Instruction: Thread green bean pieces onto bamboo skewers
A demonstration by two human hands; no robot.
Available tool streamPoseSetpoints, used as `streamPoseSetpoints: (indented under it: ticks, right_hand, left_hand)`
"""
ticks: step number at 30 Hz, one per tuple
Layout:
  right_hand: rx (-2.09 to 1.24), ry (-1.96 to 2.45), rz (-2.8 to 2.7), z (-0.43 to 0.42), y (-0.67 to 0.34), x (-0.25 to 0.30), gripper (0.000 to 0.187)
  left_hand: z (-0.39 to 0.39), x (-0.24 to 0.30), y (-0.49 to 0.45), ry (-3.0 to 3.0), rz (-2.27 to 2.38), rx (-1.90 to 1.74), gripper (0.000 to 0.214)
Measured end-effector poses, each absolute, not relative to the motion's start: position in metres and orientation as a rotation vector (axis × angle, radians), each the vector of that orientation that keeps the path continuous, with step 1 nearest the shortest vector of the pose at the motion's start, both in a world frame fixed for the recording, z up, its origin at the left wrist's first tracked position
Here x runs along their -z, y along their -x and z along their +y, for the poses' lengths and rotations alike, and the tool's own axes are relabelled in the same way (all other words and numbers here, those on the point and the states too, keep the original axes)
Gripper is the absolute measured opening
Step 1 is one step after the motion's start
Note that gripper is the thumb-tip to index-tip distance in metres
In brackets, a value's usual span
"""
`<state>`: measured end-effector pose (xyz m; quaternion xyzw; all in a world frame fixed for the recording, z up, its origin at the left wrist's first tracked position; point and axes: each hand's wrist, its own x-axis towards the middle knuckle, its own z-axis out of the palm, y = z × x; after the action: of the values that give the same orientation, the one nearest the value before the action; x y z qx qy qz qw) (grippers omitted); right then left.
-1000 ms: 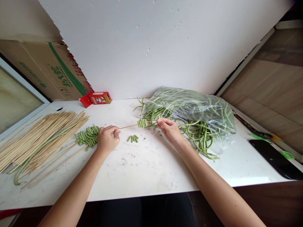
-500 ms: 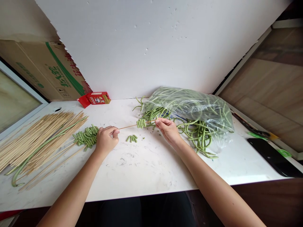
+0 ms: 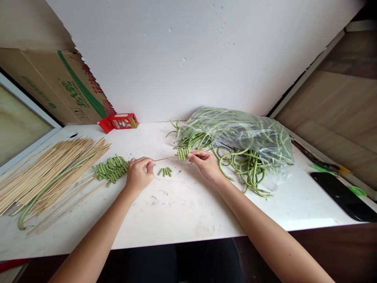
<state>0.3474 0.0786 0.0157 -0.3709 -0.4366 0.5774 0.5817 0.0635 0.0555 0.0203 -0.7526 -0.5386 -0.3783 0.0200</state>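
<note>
A thin wooden skewer is stretched between both hands above the table. My left hand pinches its left end. Short cut green bean pieces sit side by side on the skewer near its right end. My right hand is closed with thumb and fingertips against the right side of that row; the skewer's tip is hidden there. Below, several loose bean pieces lie on the tabletop. Skewers loaded with bean pieces lie just left of my left hand, partly covered by it.
Many bare skewers are spread at left, a long bean across them. Long beans spill from a clear plastic bag behind my right hand. A red box stands at the back; a black phone and scissors lie right.
My right hand has slid left along the skewer, from its bare right end up to the row of bean pieces. My left hand has shifted slightly right in view, still pinching the skewer.
</note>
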Motion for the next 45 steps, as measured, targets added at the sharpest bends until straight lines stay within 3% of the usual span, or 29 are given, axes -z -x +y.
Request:
streamPoseSetpoints:
  ticks: [16,24,27,30,37,45]
  right_hand:
    - [-1.335,0.899,-1.141,0.076,-0.352,-0.029,0.057]
    - [-0.714,1.066,-1.887,0.059,-0.334,-0.035,0.027]
    - [-0.542,0.959,-2.154,0.052,-0.322,-0.034,0.033]
    - [-0.447,0.936,-2.275,0.049,-0.313,-0.029,0.032]
    - [-0.450,0.963,-2.287,0.052,-0.307,-0.022,0.008]
    - [-0.523,0.915,-2.085,0.061,-0.329,-0.030,0.032]
  left_hand:
    - [0.060,-0.021,-0.058,2.268,-1.869,1.293,0.026]
    - [0.065,-0.020,-0.051,2.230,-1.923,1.392,0.026]
    - [0.065,-0.021,-0.052,2.221,-1.916,1.378,0.027]
    - [0.066,-0.022,-0.053,2.217,-1.916,1.379,0.027]
    - [0.065,-0.025,-0.053,2.233,-1.919,1.380,0.028]
    - [0.067,-0.022,-0.048,2.208,-1.926,1.406,0.027]
